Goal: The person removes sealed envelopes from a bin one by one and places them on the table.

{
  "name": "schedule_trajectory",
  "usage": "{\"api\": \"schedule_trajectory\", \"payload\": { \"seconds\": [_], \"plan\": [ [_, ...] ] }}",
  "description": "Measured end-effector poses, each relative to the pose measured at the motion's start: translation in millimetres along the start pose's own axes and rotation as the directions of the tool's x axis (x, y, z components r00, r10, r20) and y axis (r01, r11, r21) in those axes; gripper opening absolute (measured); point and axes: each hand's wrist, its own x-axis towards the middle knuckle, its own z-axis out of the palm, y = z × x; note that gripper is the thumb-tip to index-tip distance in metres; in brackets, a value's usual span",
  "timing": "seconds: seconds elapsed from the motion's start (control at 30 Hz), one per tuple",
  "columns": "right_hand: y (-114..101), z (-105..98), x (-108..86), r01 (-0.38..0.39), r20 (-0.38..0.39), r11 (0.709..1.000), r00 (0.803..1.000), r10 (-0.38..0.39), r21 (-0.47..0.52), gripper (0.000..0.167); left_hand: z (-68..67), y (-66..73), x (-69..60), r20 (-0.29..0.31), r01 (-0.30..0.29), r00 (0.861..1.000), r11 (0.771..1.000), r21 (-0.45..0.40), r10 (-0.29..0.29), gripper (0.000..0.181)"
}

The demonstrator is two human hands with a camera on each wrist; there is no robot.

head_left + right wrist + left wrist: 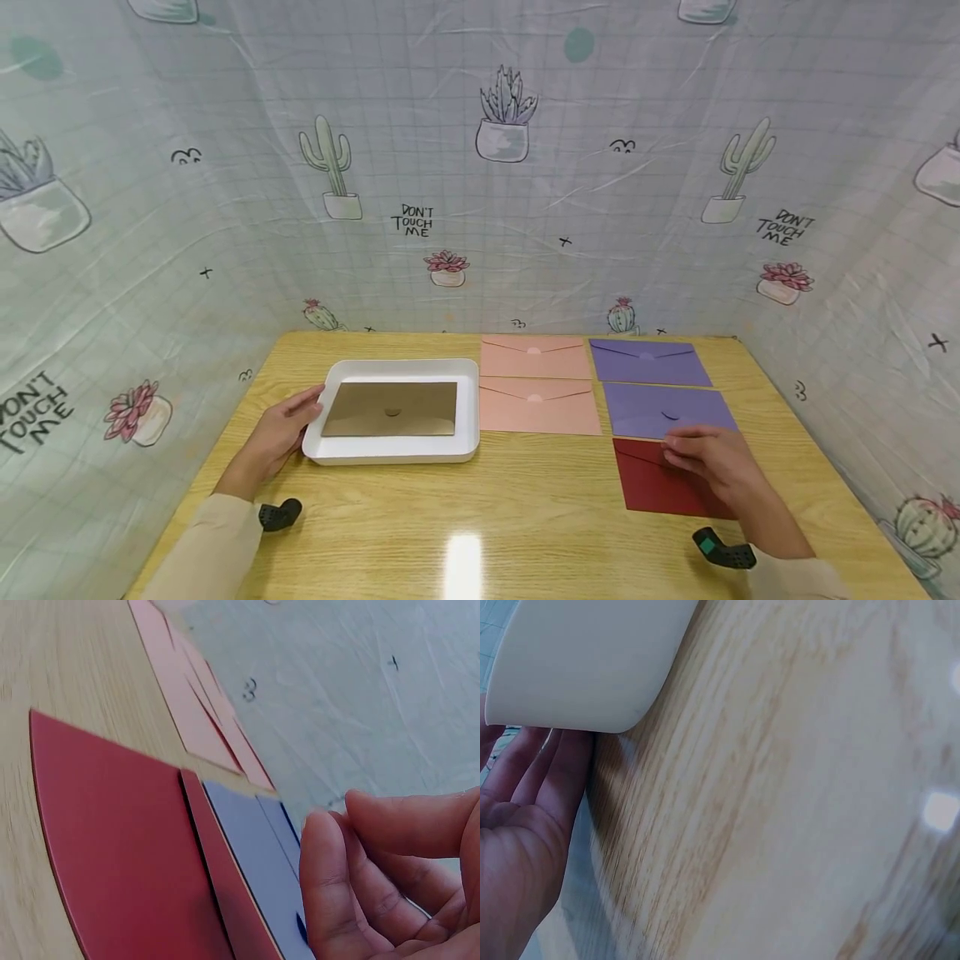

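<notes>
A white tray [390, 451] stands at the left of the table, and a brown-gold envelope [360, 408] lies flat inside it. My left hand [277, 433] holds the tray's left side. In the left wrist view its fingers [562, 772] pass behind the tray wall, where their tips are hidden. My right hand [708, 458] hovers above a red envelope [652, 487] at the right. Its fingers are loosely bent, thumb and fingertips close together, with nothing visible between them. Just behind the red one lies a purple envelope [637, 407].
Two pink envelopes [536, 417] lie one behind the other, right of the tray. Another purple envelope [648, 367] is at the back right. A patterned curtain [570, 192] encloses the wooden table [375, 533] at the back and sides.
</notes>
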Motion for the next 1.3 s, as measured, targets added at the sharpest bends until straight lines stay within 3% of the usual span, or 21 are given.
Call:
{"api": "schedule_trajectory", "payload": {
  "seconds": [0.63,0.87,1.3],
  "plan": [
    [-11,49,8.7,0.041,0.075,0.999,0.996,-0.04,-0.013,0.015,-1.1,0.4,1.0,0.008,-0.011,1.0,1.0,0.001,0.011,0.061],
    [-13,75,11.7,0.043,0.079,0.998,0.996,-0.039,-0.053,0.026,-0.2,-2.0,1.2,0.001,-0.009,1.0,1.0,-0.003,0.009,0.06],
    [-23,124,22.9,0.085,0.14,0.992,0.988,-0.073,-0.089,0.016,1.8,1.7,-0.9,-0.029,-0.004,1.0,0.999,0.042,0.006,0.057]
  ]
}}
